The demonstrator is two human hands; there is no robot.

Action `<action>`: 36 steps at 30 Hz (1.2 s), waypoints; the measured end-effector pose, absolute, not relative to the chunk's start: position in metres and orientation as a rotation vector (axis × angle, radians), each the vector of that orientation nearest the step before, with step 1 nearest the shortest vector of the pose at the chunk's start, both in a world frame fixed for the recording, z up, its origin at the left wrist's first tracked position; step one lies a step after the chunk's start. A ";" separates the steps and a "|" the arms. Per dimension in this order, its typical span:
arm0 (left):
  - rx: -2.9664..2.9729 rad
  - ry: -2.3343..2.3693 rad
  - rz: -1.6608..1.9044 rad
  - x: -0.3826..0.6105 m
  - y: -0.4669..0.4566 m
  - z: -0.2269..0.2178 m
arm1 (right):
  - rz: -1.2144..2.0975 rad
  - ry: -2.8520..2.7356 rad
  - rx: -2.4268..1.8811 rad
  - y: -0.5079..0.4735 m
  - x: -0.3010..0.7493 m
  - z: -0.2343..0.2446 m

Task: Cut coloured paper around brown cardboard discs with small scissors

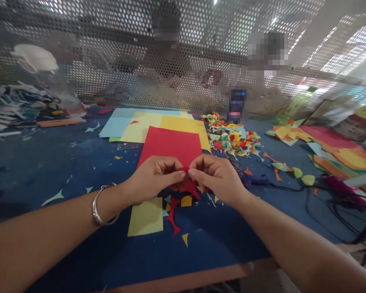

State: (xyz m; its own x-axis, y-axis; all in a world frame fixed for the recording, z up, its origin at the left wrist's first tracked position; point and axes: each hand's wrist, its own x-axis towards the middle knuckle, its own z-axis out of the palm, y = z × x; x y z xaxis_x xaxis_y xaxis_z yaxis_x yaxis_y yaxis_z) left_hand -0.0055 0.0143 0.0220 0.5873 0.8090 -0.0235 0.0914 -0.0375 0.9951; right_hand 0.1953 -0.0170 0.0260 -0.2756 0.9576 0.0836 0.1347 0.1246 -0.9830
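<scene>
My left hand (154, 177) and my right hand (216, 177) meet over the blue table (64, 162), both pinching a small red paper piece (187, 185) between thumb and fingers. A silver bangle (100, 207) rings my left wrist. Behind the hands lies a red paper sheet (171, 146) on top of yellow sheets (186, 124) and a light blue sheet (118, 120). Below the hands sit a yellow paper square (145, 217) and a red cut scrap (173, 215).
A pile of small folded coloured paper shapes (233, 140) lies right of the sheets. More coloured sheets (332, 148) and black cables (338, 199) are at the right. Paper clutter (18, 106) sits at the far left. A perforated metal screen (125, 53) stands behind, with people beyond.
</scene>
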 end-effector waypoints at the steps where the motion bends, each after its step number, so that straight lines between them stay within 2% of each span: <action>1: 1.540 0.799 0.677 -0.006 0.014 0.022 | 1.251 -1.580 -1.095 -0.018 0.195 0.027; 5: 1.708 0.863 0.591 -0.005 0.007 0.021 | 1.187 -1.597 -1.103 -0.020 0.195 0.031; 11: 2.316 0.953 0.346 -0.004 -0.010 0.019 | 0.911 -1.590 -1.142 -0.013 0.204 0.034; 17: 2.450 0.895 0.260 -0.002 -0.014 0.015 | 0.874 -1.660 -1.143 -0.014 0.205 0.033; 21: 2.405 0.888 0.403 -0.003 -0.011 0.015 | 0.830 -1.724 -1.143 -0.017 0.206 0.032; 28: 2.092 0.930 0.860 -0.010 0.007 0.017 | 0.678 -1.897 -1.153 -0.017 0.208 0.032; 36: 1.920 0.915 0.907 -0.008 0.004 0.022 | 0.455 -2.096 -1.058 -0.018 0.208 0.031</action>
State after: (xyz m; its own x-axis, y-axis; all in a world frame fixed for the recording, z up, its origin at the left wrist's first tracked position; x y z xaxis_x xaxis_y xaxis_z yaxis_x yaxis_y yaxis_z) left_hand -0.0076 0.0036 0.0219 0.4800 0.8398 0.2536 0.2615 -0.4129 0.8724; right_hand 0.2076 -0.0184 0.0314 -0.3931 0.8010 0.4516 0.5418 0.5986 -0.5901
